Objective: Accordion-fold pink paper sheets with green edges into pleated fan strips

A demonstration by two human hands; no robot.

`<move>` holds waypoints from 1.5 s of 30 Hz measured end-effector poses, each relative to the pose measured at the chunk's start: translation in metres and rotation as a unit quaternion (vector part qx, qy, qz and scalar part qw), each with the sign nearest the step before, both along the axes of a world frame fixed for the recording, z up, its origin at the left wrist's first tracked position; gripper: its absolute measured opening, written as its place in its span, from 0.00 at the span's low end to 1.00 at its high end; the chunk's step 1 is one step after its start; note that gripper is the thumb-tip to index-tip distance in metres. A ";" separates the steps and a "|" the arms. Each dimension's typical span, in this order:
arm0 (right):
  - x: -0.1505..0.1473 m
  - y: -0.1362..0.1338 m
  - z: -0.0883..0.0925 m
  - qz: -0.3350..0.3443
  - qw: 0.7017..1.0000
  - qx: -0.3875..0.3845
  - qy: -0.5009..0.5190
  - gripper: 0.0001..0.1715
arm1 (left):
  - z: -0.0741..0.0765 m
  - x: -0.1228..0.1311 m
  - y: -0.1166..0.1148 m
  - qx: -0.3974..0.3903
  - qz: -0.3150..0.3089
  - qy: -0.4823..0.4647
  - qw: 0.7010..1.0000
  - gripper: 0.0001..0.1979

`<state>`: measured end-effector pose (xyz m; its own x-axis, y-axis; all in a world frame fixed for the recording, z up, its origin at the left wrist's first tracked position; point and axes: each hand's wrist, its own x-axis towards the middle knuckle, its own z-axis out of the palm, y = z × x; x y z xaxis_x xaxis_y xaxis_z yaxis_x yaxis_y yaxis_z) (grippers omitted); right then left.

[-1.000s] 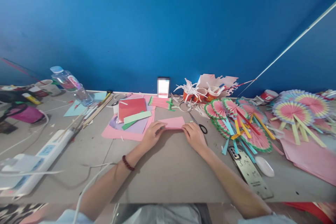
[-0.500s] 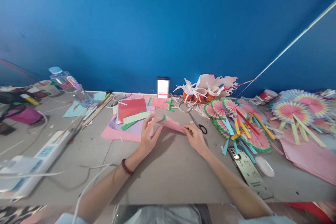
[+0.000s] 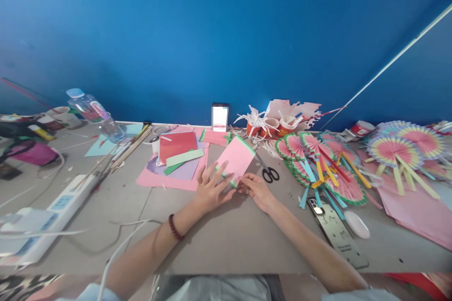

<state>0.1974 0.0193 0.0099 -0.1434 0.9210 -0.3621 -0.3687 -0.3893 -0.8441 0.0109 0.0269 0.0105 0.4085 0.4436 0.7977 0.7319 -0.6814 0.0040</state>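
near the middle of the frame, my left grip (image 3: 211, 189) has its fingers spread apart against the lower edge of the green-trimmed pink paper sheet (image 3: 236, 159). my right grip (image 3: 256, 189) is pinched on its lower right corner. black scissors (image 3: 270, 174) lie nearby on the counter (image 3: 226, 235).

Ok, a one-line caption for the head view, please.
Left hand and right hand hold a green-edged pink sheet over the table, scissors and paper fans alongside.
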 end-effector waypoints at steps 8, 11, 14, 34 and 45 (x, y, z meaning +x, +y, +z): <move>-0.002 -0.003 -0.005 -0.005 1.000 0.000 0.023 0.17 | -0.009 -0.002 0.001 -0.060 -0.043 0.091 0.993 0.15; -0.003 -0.004 -0.006 -0.008 1.000 0.001 0.011 0.16 | -0.010 -0.003 -0.002 -0.063 -0.044 0.131 0.988 0.17; -0.003 -0.004 -0.008 -0.001 1.000 -0.004 -0.002 0.16 | -0.008 -0.003 -0.003 -0.047 -0.057 0.160 0.984 0.18; 0.044 0.017 -0.006 0.017 0.587 0.403 -0.702 0.14 | -0.008 -0.013 0.020 -0.144 -0.099 -0.007 0.985 0.11; 0.047 0.022 -0.010 0.077 0.584 0.429 -0.684 0.09 | -0.019 -0.020 0.030 -0.184 -0.032 0.082 0.979 0.09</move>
